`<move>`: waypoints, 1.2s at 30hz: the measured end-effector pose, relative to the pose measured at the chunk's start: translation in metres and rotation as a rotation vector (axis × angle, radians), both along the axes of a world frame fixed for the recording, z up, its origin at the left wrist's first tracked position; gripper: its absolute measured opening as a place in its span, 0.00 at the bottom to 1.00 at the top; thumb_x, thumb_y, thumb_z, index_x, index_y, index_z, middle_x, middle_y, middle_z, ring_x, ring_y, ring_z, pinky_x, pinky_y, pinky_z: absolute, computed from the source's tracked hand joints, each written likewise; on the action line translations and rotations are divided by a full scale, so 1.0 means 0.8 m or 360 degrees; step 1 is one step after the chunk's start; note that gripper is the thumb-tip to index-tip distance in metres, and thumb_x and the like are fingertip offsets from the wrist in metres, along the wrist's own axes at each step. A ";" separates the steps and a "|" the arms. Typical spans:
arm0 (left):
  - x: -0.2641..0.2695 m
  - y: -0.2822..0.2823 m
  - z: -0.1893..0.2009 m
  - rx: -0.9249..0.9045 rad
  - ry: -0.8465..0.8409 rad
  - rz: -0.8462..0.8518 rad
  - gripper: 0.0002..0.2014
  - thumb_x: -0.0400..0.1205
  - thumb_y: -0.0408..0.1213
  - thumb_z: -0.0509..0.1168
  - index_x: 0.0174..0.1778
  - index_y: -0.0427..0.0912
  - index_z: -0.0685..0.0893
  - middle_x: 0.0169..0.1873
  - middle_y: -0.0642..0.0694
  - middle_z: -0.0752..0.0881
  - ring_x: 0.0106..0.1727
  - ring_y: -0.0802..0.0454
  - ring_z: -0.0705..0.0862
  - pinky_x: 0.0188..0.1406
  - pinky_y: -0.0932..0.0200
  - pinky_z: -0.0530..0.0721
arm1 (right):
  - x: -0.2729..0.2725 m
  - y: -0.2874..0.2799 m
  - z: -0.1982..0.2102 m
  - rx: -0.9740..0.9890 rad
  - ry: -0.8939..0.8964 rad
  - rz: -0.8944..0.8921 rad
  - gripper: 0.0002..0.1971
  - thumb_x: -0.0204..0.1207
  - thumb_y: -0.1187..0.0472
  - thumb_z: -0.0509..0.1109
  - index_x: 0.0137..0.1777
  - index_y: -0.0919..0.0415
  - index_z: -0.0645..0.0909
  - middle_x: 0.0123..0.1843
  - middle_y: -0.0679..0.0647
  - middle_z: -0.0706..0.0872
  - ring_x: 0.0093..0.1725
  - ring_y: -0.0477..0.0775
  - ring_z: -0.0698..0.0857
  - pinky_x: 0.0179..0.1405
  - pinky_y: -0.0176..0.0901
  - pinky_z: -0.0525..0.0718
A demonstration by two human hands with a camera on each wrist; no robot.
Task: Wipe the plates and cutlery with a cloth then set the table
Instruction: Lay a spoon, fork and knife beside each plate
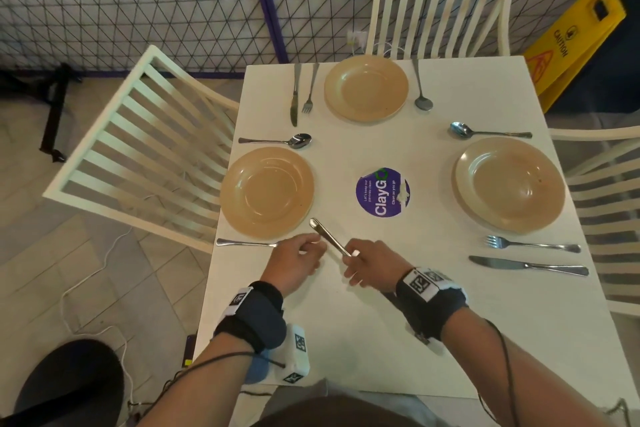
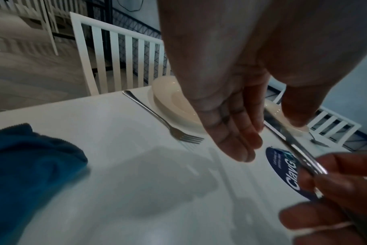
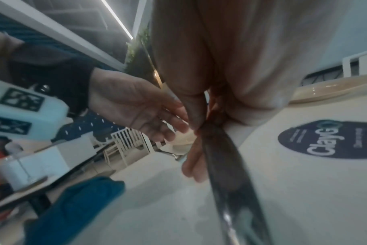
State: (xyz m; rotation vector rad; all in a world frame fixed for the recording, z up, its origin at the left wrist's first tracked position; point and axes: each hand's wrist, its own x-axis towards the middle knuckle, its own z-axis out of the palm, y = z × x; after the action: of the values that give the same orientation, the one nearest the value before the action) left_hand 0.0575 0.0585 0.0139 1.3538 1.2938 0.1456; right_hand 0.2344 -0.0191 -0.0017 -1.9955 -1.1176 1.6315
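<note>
My right hand (image 1: 360, 260) pinches one end of a metal knife (image 1: 327, 235) and holds it slanted above the white table (image 1: 346, 340), its far end pointing at the left tan plate (image 1: 266, 192). In the right wrist view the knife (image 3: 230, 174) runs down from the pinching fingers. My left hand (image 1: 317, 246) hovers just left of it, fingers relaxed and empty, over the tines of a fork (image 1: 246, 243) lying beside that plate. The left wrist view shows the straight fingers (image 2: 241, 140) above the fork (image 2: 153, 116). A blue cloth (image 2: 31, 165) lies on the table near my left wrist.
A far plate (image 1: 366, 87) and a right plate (image 1: 510, 184) each have cutlery laid beside them. A round purple sticker (image 1: 382, 192) marks the table's middle. White slatted chairs (image 1: 145, 135) stand at three sides, and a yellow caution sign (image 1: 575, 42) stands at the far right.
</note>
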 end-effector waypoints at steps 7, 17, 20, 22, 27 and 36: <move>0.005 -0.033 0.011 -0.0026 -0.0267 0.0296 0.11 0.88 0.42 0.66 0.59 0.39 0.87 0.51 0.37 0.91 0.50 0.42 0.92 0.48 0.51 0.92 | -0.018 -0.022 0.012 0.0185 0.0159 0.0094 0.09 0.87 0.52 0.62 0.55 0.54 0.82 0.48 0.53 0.93 0.43 0.51 0.92 0.46 0.43 0.89; -0.052 -0.028 0.022 0.0004 -0.0578 0.0760 0.07 0.85 0.32 0.69 0.58 0.36 0.84 0.46 0.41 0.93 0.45 0.47 0.92 0.49 0.56 0.92 | -0.019 -0.020 0.017 0.0167 -0.0055 0.0209 0.07 0.83 0.55 0.67 0.48 0.52 0.86 0.38 0.46 0.88 0.36 0.45 0.84 0.39 0.34 0.81; -0.088 -0.020 0.019 -0.0169 -0.0651 0.0897 0.04 0.86 0.30 0.68 0.55 0.39 0.83 0.47 0.39 0.93 0.45 0.44 0.90 0.45 0.59 0.92 | -0.019 -0.021 0.019 0.0132 0.0007 0.0248 0.06 0.84 0.57 0.66 0.48 0.53 0.84 0.37 0.44 0.89 0.34 0.44 0.86 0.35 0.30 0.79; -0.107 -0.017 0.017 -0.0267 -0.0655 0.0914 0.02 0.86 0.29 0.67 0.51 0.39 0.85 0.46 0.38 0.92 0.43 0.44 0.90 0.42 0.60 0.92 | -0.027 -0.019 0.014 0.0087 0.0039 0.0297 0.06 0.86 0.57 0.63 0.52 0.54 0.82 0.42 0.48 0.92 0.36 0.48 0.88 0.35 0.34 0.81; -0.155 0.001 0.009 -0.0491 -0.0639 0.0948 0.07 0.85 0.26 0.66 0.58 0.28 0.84 0.49 0.32 0.92 0.43 0.46 0.93 0.43 0.61 0.93 | -0.054 -0.012 -0.005 0.0267 -0.0136 0.0308 0.07 0.86 0.57 0.62 0.54 0.52 0.82 0.39 0.49 0.91 0.29 0.45 0.83 0.34 0.34 0.80; -0.227 0.056 -0.005 -0.0469 -0.0173 0.0381 0.11 0.78 0.19 0.72 0.55 0.30 0.90 0.53 0.32 0.92 0.56 0.43 0.91 0.64 0.56 0.88 | -0.095 0.030 -0.021 0.0503 -0.0331 0.0453 0.08 0.76 0.60 0.76 0.53 0.51 0.88 0.45 0.44 0.87 0.43 0.44 0.82 0.45 0.31 0.75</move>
State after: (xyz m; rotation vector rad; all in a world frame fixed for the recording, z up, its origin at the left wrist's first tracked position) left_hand -0.1242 0.1031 0.0099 0.9276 1.3245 0.1828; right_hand 0.1580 0.0050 -0.0184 -1.8931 -1.6866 1.2832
